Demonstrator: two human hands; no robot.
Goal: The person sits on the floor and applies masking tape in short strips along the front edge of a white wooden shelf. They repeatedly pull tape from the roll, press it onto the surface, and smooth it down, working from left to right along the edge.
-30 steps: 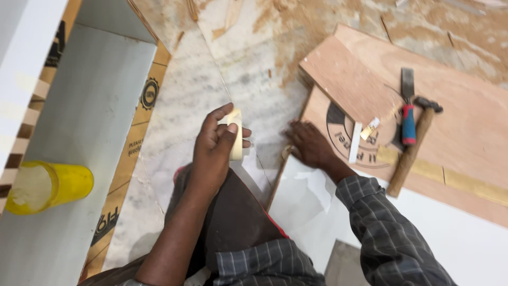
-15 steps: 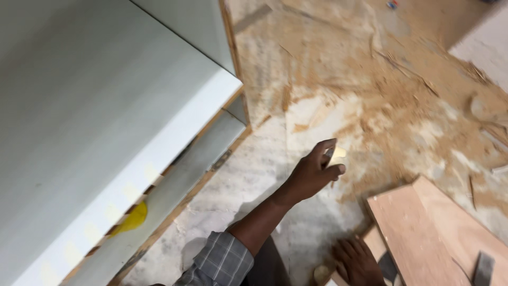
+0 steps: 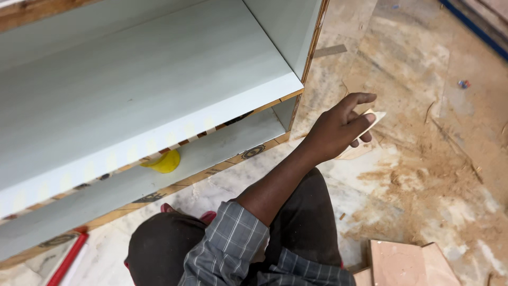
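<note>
My left hand (image 3: 338, 127) reaches out over the floor, just right of the white cabinet (image 3: 132, 95). Its thumb and fingers pinch a thin, pale, pointed sliver of laminate (image 3: 373, 117), with the index finger stretched out above it. A second pale scrap (image 3: 355, 152) lies on the floor directly under the hand. My forearm runs back to a grey checked sleeve (image 3: 233, 243) above my dark trousers. My right hand is out of the picture.
The cabinet lies on its side with brown plywood edges; a yellow round object (image 3: 165, 161) sits in its lower compartment. Sawdust (image 3: 423, 180) covers the marble floor on the right. Plywood offcuts (image 3: 407, 262) lie at the bottom right, a red and white strip (image 3: 67, 260) at the bottom left.
The view has swung left from the plywood and tools to the cabinet. My left hand has stretched forward with the sliver; my right hand has dropped out of view.
</note>
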